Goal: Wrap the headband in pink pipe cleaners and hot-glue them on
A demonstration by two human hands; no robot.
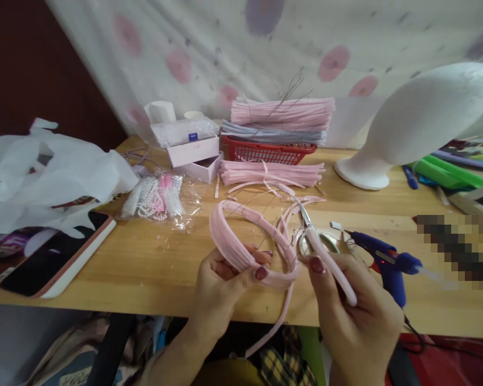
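My left hand (225,281) is closed round a pink headband (233,244) wrapped in pink strips, held just above the wooden table's (145,268) front edge. My right hand (354,311) grips pink-handled scissors (322,249), blades pointing up and away near the headband's right side. A loose pink strip (273,327) hangs from the headband below the table edge.
A blue glue gun (386,262) lies right of my right hand. Behind are loose pink strips (271,174), a red basket (265,151) stacked with more, a white foam head (418,118), small boxes (193,150), bagged pearl beads (156,195), a phone (56,257) and white plastic bags (52,177) at left.
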